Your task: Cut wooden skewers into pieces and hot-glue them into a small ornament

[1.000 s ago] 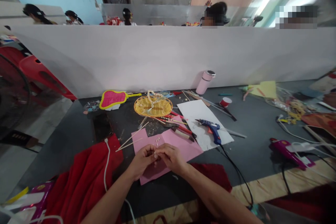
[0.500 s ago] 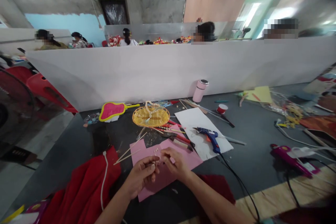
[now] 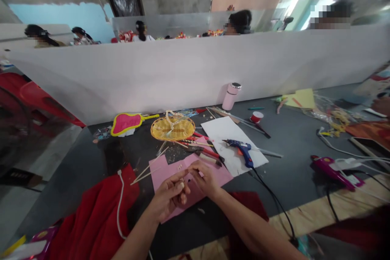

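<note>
My left hand (image 3: 171,193) is closed, thumb against fingers, around a small pale piece (image 3: 182,180) whose kind I cannot make out. Close beside it, my right hand (image 3: 206,179) has its thumb and index finger pinched together; anything between them is too small to tell. Both hands are above a pink sheet (image 3: 160,167) on the dark table. Just beyond my fingertips, a few small whitish bits (image 3: 179,166) lie on this sheet. Thin pale sticks (image 3: 145,173) rest at its left edge.
A yellow basket (image 3: 173,128) and a pink-and-yellow fan-shaped piece (image 3: 126,124) are at the back. To the right, a blue glue gun (image 3: 242,149) lies on white paper (image 3: 224,128), its cord trailing forward. A pink flask (image 3: 231,96) stands by the partition (image 3: 152,77). Red cloth (image 3: 91,211) lies left.
The camera view has tilted down slightly, so the scene sits higher. My left hand has turned a little, its fingers reaching closer to my right fingertips. Things on the table have stayed put.
</note>
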`<action>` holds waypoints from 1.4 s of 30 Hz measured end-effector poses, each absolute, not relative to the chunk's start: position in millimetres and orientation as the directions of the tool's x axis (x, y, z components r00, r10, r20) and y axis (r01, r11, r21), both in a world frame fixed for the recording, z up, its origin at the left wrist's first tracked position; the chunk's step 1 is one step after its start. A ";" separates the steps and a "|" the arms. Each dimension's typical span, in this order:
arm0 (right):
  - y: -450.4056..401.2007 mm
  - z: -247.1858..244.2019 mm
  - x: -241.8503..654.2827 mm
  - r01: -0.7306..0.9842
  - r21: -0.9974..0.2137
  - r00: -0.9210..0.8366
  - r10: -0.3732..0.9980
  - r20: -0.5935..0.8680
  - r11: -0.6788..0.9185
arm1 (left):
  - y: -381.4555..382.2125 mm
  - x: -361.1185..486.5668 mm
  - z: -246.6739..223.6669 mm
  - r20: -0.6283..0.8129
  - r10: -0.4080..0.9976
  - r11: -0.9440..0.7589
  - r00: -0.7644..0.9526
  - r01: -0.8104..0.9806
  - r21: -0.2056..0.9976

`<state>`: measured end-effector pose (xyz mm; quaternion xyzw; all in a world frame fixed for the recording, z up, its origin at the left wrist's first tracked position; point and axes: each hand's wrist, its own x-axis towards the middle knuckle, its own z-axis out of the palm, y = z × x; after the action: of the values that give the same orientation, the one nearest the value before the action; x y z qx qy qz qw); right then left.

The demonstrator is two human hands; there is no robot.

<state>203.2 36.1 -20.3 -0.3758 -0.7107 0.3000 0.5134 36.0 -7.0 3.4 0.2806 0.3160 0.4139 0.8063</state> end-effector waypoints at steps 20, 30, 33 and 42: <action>35.4 -19.9 201.6 0.229 -0.766 -0.306 0.791 0.529 0.601 | -2.2 23.1 -2.5 -0.272 0.850 0.493 0.451 -0.502 0.710; 34.8 -18.1 201.6 0.333 -0.759 -0.423 0.808 0.411 0.560 | -2.1 22.3 -6.5 -0.304 0.827 0.527 0.473 -0.461 0.714; 34.3 -17.8 202.5 0.352 -0.751 -0.423 0.811 0.405 0.559 | -1.7 22.7 -5.3 -0.295 0.827 0.524 0.479 -0.463 0.715; 35.0 -15.5 208.2 0.361 -0.784 -0.284 0.861 0.423 0.505 | -2.3 21.4 -3.9 -0.283 0.845 0.505 0.454 -0.504 0.701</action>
<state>208.2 35.0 -15.5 -0.4078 -0.7486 0.2852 0.4381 21.4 -2.3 -3.9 0.2712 0.3146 0.4169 0.8085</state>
